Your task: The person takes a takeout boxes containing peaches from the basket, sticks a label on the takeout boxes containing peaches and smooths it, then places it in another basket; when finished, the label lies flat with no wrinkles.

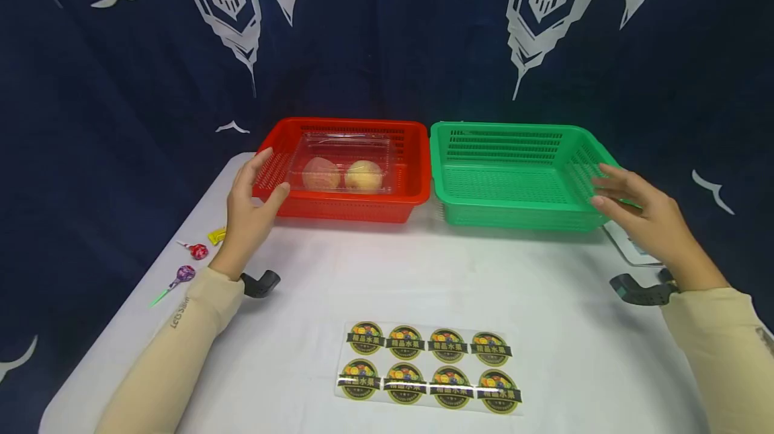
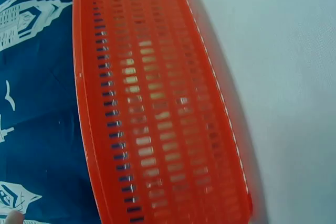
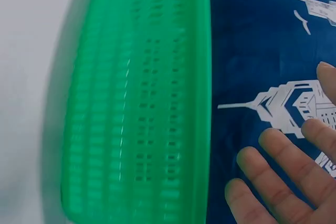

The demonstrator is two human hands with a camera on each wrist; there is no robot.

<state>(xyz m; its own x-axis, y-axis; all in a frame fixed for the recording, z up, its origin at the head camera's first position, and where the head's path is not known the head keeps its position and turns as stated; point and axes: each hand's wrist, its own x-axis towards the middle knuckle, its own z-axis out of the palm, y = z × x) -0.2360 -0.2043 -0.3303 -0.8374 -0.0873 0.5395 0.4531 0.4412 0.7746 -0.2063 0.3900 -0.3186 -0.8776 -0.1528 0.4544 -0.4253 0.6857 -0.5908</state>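
Note:
My left hand (image 1: 250,209) is at the left end of a red plastic basket (image 1: 345,207), thumb and fingers spread apart with nothing between them. Inside that basket lies a clear lidded plastic box (image 1: 341,145) with two round fruits, one pinkish (image 1: 320,174) and one pale yellow (image 1: 363,176). At the right end of a green plastic basket (image 1: 508,214), my right hand (image 1: 647,215) hovers with its fingers extended and its grip empty. The right wrist view shows those fingers (image 3: 283,192) loosely straight beside the green basket. In the left wrist view the fruits show through the red basket's slots.
A clear sheet of round fruit labels (image 1: 426,367) lies near the front of the white table (image 1: 290,353). Two lollipops, one red (image 1: 198,251) and one purple (image 1: 185,274), and a yellow-wrapped candy (image 1: 216,236) lie at the left. A white card-like item (image 1: 629,246) sits under the right hand.

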